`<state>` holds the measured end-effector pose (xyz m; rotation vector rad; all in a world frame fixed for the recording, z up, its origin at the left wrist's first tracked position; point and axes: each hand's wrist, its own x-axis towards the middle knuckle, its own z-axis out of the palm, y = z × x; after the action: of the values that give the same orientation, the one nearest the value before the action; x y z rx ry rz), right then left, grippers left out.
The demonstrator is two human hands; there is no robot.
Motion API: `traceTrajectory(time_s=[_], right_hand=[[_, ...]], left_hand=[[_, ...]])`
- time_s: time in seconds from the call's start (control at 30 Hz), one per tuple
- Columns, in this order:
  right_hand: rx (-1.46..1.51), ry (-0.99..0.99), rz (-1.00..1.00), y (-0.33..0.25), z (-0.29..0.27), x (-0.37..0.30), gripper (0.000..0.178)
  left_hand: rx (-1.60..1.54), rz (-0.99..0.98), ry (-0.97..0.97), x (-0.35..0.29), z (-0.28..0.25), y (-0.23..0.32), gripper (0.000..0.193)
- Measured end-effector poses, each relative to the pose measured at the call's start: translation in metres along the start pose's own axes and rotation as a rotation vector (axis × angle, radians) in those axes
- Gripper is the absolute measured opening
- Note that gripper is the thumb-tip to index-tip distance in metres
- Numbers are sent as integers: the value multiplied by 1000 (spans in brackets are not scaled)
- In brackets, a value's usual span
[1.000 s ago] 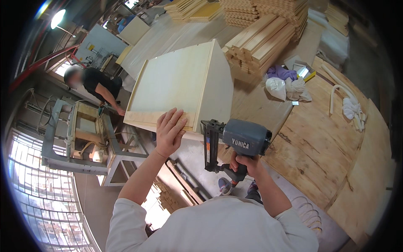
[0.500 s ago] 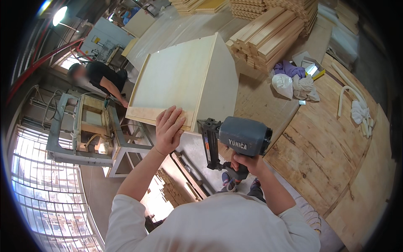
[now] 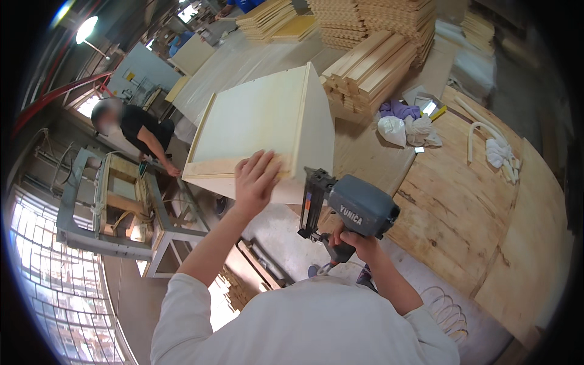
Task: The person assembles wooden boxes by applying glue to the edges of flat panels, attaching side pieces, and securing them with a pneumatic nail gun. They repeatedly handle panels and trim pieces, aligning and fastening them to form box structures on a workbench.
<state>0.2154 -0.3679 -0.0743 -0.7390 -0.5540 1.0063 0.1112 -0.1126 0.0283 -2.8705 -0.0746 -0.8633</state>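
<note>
A pale wooden box (image 3: 246, 121) with a raised rim stands tilted in the view at the near edge of the work table. My left hand (image 3: 257, 181) lies on its near edge strip, fingers stretched over the wood and thumb low by the side. Wrapped around the handle of a dark grey nail gun (image 3: 363, 205) is my right hand (image 3: 356, 243). The gun's nose points up beside the box's near right corner; whether it touches the wood I cannot tell. A hose runs from the bottom of its handle.
Stacked wood strips (image 3: 362, 70) lie behind the box. White and purple cloths or bags (image 3: 404, 125) sit on the right-hand wooden table (image 3: 450, 207). At left, another person (image 3: 143, 131) bends over a metal-framed workstation (image 3: 109, 243). A coiled hose (image 3: 447, 310) lies on the floor.
The view has shifted, with the background moving left and down. The nail gun has moved right and tilted more. My left hand appears farther right, still on the box's near strip.
</note>
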Motion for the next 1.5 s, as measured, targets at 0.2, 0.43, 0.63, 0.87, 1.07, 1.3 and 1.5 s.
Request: traceTrajectory(time_s=[0.2,0.43,0.63,0.87,1.07,1.3,1.5], right_hand=[[-181,174,-189,31,35,-12,19],[-442,542,-330,111,66,12,13],[-467,742,-471,128,84,32,9],[-437,790,-455,137,82,39,12],[-504,775,-426,132,85,36,12],[-553,693,-416,155,98,34,8],[-701,656,-586,180,98,54,9]], left_hand=[[-46,-12,-4,25,10,14,32],[-81,74,113,12,14,-7,36],[-108,79,204,7,20,-12,35],[-92,105,210,8,18,-12,34],[-132,50,140,5,14,-15,33],[-48,-21,-62,-39,-19,-76,33],[-30,-31,86,-63,-22,-96,32]])
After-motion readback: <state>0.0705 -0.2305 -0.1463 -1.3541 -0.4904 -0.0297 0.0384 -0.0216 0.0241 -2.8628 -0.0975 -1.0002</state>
